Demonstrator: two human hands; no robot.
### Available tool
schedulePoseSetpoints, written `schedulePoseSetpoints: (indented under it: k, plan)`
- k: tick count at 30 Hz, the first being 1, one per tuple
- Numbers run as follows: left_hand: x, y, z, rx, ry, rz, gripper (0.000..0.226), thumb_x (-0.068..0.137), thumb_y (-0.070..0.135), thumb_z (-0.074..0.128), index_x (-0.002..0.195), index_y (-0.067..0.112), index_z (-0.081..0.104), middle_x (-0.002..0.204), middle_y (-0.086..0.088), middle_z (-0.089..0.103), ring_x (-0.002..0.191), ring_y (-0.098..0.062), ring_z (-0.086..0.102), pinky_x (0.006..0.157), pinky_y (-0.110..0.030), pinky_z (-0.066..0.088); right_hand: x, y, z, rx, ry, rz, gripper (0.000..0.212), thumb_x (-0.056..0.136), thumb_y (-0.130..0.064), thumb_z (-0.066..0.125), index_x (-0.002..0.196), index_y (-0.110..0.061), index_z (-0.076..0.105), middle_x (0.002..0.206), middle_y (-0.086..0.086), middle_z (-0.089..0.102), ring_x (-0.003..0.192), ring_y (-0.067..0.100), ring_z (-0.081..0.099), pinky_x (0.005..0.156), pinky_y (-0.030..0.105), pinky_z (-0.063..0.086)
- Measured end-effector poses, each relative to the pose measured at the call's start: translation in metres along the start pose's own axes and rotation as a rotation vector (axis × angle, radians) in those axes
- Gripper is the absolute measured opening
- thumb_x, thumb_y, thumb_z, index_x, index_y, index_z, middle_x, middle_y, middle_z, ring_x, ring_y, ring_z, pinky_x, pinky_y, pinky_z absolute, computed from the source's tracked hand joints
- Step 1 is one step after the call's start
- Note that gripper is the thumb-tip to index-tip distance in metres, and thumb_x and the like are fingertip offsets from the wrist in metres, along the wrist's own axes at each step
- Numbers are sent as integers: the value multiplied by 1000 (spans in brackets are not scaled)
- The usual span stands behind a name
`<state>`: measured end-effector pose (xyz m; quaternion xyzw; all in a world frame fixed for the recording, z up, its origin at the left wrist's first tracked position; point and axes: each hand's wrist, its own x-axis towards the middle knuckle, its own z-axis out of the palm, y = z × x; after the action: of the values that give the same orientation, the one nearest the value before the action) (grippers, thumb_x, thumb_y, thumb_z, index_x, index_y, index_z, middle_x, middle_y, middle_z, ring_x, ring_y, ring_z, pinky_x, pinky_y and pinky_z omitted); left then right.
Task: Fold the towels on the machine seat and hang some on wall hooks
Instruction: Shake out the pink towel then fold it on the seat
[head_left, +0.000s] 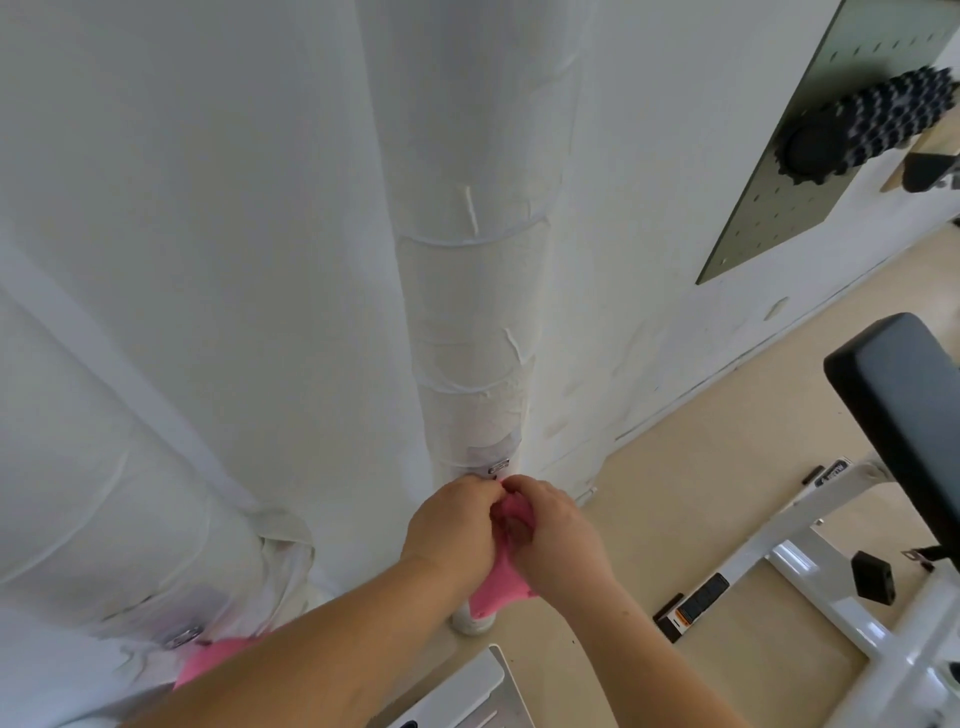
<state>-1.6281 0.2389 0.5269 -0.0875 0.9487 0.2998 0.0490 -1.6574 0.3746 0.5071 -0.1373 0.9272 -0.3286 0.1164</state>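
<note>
- Two hands, left hand (452, 525) and right hand (558, 530), both pinch one pink towel (501, 584), just below a wall hook (500, 466).
- Lower left — a second pink towel (208, 662) just beneath a second hook (184, 636).

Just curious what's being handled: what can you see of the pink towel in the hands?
The pink towel looks like soft cloth, bunched up. The left hand and right hand pinch its top just below a small metal hook on the white wrapped column; the rest hangs beneath the wrists. Whether it has caught the hook cannot be told.
</note>
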Motion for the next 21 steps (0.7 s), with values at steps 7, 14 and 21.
schedulePoseSetpoints:
  k: [7, 14, 21]
  plan:
    - [-24, -3, -24, -98, -85, 60, 41, 85, 32, 48, 124, 33, 64, 116, 10, 68, 103, -14, 65, 91, -39, 55, -6, -8, -17, 23, -80, 3, 56, 90, -19, 59, 144, -32, 53, 139, -6, 53, 132, 17, 47, 106, 34, 45]
    - [-31, 1, -43, -128, -70, 38, 34, 96, 27, 57, 128, 28, 67, 128, 9, 67, 114, -15, 64, 101, -36, 52, -5, -19, -29, 11, -65, 38, 54, 90, -13, 55, 141, -31, 58, 141, -7, 53, 133, 18, 49, 107, 32, 44]
    - [-48, 6, -62, -179, -112, -20, 30, 85, 33, 51, 108, 26, 71, 103, 8, 74, 97, -15, 69, 89, -43, 58, -16, -29, -43, 24, 20, 74, 39, 100, -23, 55, 138, -27, 61, 141, -9, 57, 127, 16, 56, 101, 32, 46]
